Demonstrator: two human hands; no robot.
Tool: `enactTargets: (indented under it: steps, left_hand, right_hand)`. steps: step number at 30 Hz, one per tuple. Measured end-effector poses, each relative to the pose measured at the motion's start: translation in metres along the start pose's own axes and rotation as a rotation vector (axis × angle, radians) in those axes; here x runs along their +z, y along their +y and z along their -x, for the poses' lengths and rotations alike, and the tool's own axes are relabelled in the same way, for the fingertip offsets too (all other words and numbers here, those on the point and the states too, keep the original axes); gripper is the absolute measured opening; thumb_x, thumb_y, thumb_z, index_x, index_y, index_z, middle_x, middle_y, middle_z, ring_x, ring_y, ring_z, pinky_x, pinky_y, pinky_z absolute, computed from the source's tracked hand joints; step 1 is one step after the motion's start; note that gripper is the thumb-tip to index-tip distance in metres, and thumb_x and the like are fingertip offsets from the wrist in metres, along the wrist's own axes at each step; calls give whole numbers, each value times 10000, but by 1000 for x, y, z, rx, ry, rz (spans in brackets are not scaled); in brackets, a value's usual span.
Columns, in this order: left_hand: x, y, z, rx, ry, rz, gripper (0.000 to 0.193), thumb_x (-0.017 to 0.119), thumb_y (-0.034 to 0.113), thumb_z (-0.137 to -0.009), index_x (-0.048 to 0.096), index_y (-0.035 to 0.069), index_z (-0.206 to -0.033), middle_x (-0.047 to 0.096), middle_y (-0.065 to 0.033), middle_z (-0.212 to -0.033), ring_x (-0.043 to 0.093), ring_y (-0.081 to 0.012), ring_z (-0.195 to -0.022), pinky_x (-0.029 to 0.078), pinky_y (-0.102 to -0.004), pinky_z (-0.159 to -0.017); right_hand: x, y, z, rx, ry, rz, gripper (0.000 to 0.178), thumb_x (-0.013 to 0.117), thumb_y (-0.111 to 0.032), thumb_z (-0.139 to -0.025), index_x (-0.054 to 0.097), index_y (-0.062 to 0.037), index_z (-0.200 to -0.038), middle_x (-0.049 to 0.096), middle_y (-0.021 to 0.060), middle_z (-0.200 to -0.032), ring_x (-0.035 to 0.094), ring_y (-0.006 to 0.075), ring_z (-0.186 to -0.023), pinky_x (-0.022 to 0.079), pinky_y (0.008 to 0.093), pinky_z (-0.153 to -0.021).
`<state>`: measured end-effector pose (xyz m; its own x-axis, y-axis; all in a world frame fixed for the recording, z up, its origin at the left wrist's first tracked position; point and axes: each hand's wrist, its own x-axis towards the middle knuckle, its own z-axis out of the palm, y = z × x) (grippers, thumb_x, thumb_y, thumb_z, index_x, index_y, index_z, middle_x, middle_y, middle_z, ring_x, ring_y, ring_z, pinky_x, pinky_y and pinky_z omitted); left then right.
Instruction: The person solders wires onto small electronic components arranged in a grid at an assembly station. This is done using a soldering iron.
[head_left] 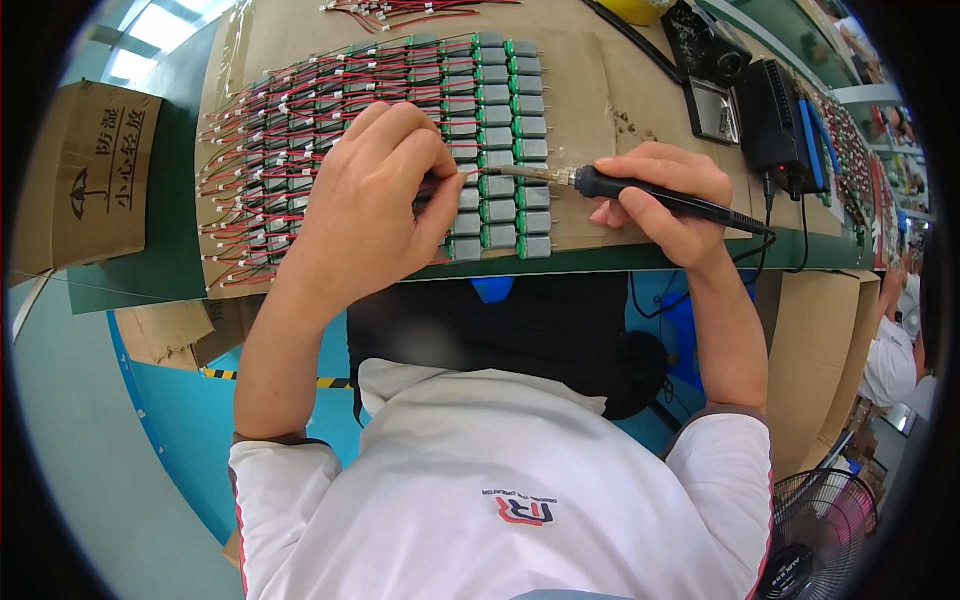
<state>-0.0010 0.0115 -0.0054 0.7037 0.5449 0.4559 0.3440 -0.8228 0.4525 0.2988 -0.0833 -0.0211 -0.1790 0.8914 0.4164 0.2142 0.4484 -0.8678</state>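
Observation:
My right hand [668, 195] is closed around the black handle of a soldering iron [640, 192]. Its metal tip points left and meets the rows of small motors [497, 137], which have silver-grey bodies and green ends. My left hand [375, 195] is closed in a pinch over these rows, with thumb and forefinger on a thin wire close to the iron's tip. Part of that wire is hidden by the fingers. Red and black wires with small white plugs [262, 150] run from the motors toward the left.
A brown cardboard sheet [590, 100] covers the green bench. At the right stand a black soldering station [775, 125] and an iron stand [712, 110]. More red wires [400, 10] lie at the far edge. A cardboard box [95, 175] is at the left, a fan [815, 530] at lower right.

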Motion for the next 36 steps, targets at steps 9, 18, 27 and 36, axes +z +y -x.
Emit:
enactTargets:
  steps: [9,18,27,36]
  left_hand:
    - [0,1,-1,2,3,3,159,785,4,-818,629,5,-848,633,-118,-951,637,-315,-898,537,-412,-755]
    - [0,1,-2,-2,-4,3,164,788,2,-816,627,4,-849,628,-115,-944,633,-313,-892,529,-413,-742]
    - [-3,3,-2,-25,-32,-5,175,801,13,-817,630,16,-854,621,-111,-948,627,-315,-905,527,-421,-773]
    - [-4,1,-3,-9,-25,15,162,776,14,-799,623,24,-848,612,-120,-928,616,-334,-895,523,-446,-781]
  right_hand:
    - [-1,0,1,10,-12,0,298,682,59,-877,779,94,-1156,758,170,-844,767,189,-689,606,272,-611]
    - [-3,-3,3,58,61,-96,294,603,90,-903,747,156,-1151,738,198,-861,752,212,-692,642,321,-652]
    - [0,-2,-8,68,142,-210,294,582,74,-998,705,156,-1252,739,192,-904,748,198,-746,680,348,-718]
    - [-3,10,-107,-22,124,164,241,585,-122,-1119,722,-107,-1317,804,76,-971,729,94,-809,608,258,-753]
